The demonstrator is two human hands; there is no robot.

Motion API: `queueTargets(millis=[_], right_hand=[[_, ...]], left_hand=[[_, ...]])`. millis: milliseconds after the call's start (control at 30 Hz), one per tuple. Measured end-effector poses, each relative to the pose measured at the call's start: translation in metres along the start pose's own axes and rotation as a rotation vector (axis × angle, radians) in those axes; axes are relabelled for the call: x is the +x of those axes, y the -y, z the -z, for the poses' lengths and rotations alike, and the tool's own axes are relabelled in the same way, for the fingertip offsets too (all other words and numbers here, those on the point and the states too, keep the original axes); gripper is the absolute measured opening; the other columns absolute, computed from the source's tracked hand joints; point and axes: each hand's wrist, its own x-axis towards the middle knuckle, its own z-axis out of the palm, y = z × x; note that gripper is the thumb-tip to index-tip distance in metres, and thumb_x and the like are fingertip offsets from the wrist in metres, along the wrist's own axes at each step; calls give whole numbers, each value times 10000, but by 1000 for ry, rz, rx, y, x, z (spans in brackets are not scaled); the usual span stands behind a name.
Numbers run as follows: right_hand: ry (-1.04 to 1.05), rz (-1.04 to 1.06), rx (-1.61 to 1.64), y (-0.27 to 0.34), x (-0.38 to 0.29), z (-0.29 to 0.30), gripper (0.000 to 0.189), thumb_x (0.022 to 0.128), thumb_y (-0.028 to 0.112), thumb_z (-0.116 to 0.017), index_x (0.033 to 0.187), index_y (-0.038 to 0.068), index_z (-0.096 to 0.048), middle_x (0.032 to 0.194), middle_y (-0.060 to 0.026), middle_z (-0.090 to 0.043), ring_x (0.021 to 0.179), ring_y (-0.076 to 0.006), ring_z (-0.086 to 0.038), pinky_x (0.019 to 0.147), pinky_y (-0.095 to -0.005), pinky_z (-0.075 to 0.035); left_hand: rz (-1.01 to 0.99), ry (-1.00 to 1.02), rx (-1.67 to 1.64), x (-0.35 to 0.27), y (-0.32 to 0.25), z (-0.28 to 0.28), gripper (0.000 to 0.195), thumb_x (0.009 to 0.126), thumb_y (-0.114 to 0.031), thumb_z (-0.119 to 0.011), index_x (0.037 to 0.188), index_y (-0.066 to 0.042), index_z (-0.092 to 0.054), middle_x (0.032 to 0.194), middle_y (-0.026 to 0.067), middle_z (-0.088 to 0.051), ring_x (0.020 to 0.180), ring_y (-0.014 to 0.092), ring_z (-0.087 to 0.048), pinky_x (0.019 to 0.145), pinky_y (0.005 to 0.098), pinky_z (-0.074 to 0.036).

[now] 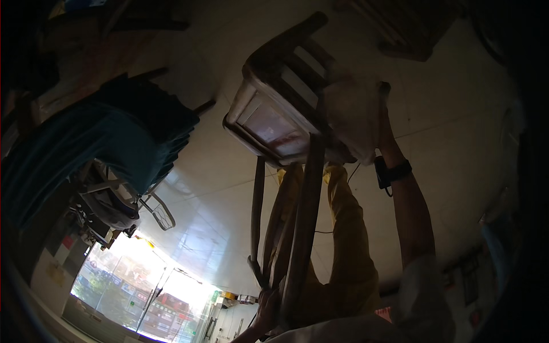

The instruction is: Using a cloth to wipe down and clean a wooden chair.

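A dark wooden chair [296, 98] is tilted in front of me, its slatted frame towards the top and its glossy panel [272, 126] facing partly up. Long wooden bars run down from it towards my body. Around the lower ends of these bars, my left hand [266, 306] is closed. My right hand [383, 124] reaches to the chair's right side, wearing a dark band at the wrist. It is beside a pale, blurred piece that looks like cloth [351, 115]; shadow and blur hide the fingers, so its grip is unclear.
Dark green fabric [107, 133] drapes over furniture at left, near a metal-framed chair [161, 212]. Another wooden piece of furniture [407, 38] stands at upper right. A thin cable [354, 172] lies on the tiled floor [214, 214] by my yellow-trousered legs [349, 227]. Glass doors [137, 291] are at lower left.
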Motion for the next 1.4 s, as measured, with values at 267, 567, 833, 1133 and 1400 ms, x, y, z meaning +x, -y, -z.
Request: queueTargets(millis=[267,567,833,1133,1400], right_hand=[[265,327,-324,91,-90,-82,495,780,162,-664,1214,41,-459,1186,-122,-508,1103,-216,-504,929,-366,-417],[-229,-80,281,72,-109,-92,398,850,185,-574,1193,13,-466,1092,-150,-575,1035,-219,-559,869,-344,-468],[-156,251,-505,72,-55,60,437,850,188,-550,1229,13,-420,1167,-161,-505,1098,-229,-499,906,-343,-433],[-19,604,-1222,79,187,-78,481,850,192,-522,1270,12,-369,1252,-173,-426,1169,-241,-433,947,-341,-394],[-50,598,-973,86,178,-52,714,788,263,-565,1320,-49,-203,1224,-228,-448,1187,-318,-411,942,-361,-385]], left_hand=[[38,31,22,-1,-1,12,666,641,-72,-619,1246,24,-355,1103,241,-421,1043,448,-387,936,514,-295],[23,8,21,1,-5,11,636,644,-41,-596,1240,14,-380,1099,225,-436,1057,431,-386,940,503,-298],[18,36,-25,10,-8,5,550,683,-26,-567,1213,10,-424,1042,202,-466,999,415,-431,926,491,-314],[55,10,56,4,-4,11,480,727,-78,-562,1181,8,-430,1094,212,-456,1014,403,-427,909,463,-327],[28,6,12,5,-4,11,468,732,-63,-565,1182,-14,-444,1097,207,-461,994,410,-438,896,479,-333]])
